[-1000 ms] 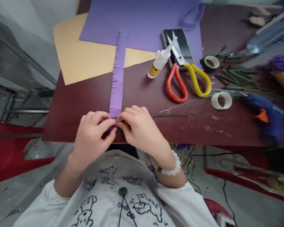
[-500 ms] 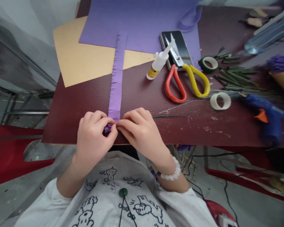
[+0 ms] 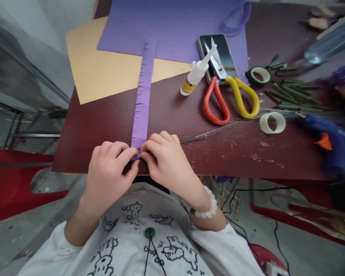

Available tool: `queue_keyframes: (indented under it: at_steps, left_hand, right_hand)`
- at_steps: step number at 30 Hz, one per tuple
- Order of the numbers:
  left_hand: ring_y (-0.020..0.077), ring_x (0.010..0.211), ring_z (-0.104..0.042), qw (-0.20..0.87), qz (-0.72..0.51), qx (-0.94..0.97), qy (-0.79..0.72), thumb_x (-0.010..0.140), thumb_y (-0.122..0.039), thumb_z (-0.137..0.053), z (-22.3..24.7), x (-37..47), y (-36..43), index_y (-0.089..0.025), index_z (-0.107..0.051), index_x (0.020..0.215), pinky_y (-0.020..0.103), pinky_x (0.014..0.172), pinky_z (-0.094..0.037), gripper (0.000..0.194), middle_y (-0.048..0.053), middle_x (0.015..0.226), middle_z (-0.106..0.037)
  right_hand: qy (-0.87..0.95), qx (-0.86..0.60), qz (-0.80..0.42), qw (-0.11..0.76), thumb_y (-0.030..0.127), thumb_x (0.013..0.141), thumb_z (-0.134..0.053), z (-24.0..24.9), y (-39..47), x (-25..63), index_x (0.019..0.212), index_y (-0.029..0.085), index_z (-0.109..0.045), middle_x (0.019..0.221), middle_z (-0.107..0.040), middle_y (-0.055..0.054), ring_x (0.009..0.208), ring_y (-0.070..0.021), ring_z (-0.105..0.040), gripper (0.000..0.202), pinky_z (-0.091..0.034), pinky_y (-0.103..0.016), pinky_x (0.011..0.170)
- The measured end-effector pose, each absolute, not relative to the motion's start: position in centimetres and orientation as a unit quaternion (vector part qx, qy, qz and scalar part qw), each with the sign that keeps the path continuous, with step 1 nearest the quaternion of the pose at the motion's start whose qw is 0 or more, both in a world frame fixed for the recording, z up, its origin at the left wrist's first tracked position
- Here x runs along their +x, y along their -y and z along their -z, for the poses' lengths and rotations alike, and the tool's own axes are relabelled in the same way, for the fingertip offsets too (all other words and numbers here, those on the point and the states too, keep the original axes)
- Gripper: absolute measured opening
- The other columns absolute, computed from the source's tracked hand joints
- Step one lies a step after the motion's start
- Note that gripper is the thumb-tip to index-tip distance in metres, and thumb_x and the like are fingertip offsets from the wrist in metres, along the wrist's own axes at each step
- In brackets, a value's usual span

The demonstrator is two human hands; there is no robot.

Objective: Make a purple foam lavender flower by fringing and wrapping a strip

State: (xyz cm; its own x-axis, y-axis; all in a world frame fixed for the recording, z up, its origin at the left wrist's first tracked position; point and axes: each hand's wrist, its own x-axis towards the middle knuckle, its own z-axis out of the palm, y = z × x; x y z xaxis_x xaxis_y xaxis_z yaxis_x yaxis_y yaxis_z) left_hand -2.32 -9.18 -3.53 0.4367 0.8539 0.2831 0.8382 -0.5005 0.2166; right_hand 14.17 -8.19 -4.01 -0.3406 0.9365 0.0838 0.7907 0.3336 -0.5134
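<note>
A long purple paper strip (image 3: 141,103) with small cuts along its left edge runs up the brown table (image 3: 103,126) onto a purple sheet. My left hand (image 3: 110,172) has thumb and fingers closing around the gathered near end of the strip. My right hand (image 3: 166,163), with a white bead bracelet at the wrist, pinches the same end from the right. The fingers mostly hide the gathered part. A thin green wire (image 3: 194,138) lies just right of my right hand.
Behind lie a tan sheet (image 3: 94,73) and a purple sheet (image 3: 172,27). To the right are a glue bottle (image 3: 194,76), scissors (image 3: 217,99) on a phone, tape rolls, green stems (image 3: 296,92), and a blue glue gun (image 3: 330,142).
My left hand has shifted slightly left and down, its thumb and finger looser around the strip's end. Less of the dark purple gathered part shows. The view has moved slightly.
</note>
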Motion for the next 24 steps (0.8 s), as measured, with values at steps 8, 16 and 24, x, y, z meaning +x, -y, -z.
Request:
queue_keyframes:
  at_steps: [8, 16, 24]
  left_hand:
    - [0.0222, 0.084, -0.054, 0.020, -0.193, 0.843, -0.502, 0.086, -0.022, -0.056, 3.7, -2.2, 8.2, -0.019, -0.069, 0.088, 0.036, 0.073, -0.042, 0.014, 0.007, 0.087, -0.063]
    - [0.0226, 0.083, -0.053, 0.055, -0.176, 0.846, -0.499, 0.085, -0.022, -0.055, 3.4, -2.3, 7.8, -0.016, -0.069, 0.087, 0.037, 0.073, -0.043, 0.016, 0.007, 0.088, -0.064]
    - [0.0228, 0.088, -0.056, 0.040, -0.220, 0.847, -0.482, 0.084, -0.022, -0.059, 3.6, -3.0, 8.1, -0.019, -0.069, 0.091, 0.039, 0.077, -0.045, 0.013, 0.007, 0.093, -0.064]
  right_hand:
    - [0.809, -0.483, -0.164, 0.293, 0.021, 0.095, -0.045, 4.7, 9.3, 15.6, 0.104, 0.017, -0.066, 0.097, -0.064, -0.006, 0.092, -0.0182, -0.048, 0.024, -0.040, -0.033, 0.079]
    - [0.837, -0.469, -0.075, 0.272, 0.019, 0.093, -0.047, 5.5, 9.1, 14.8, 0.094, 0.015, -0.067, 0.090, -0.061, -0.007, 0.088, -0.0192, -0.046, 0.020, -0.041, -0.034, 0.079]
    - [0.827, -0.502, -0.170, 0.187, 0.019, 0.091, -0.049, 3.9, 7.6, 14.4, 0.083, 0.017, -0.067, 0.081, -0.056, -0.004, 0.082, -0.0187, -0.043, 0.020, -0.036, -0.034, 0.074]
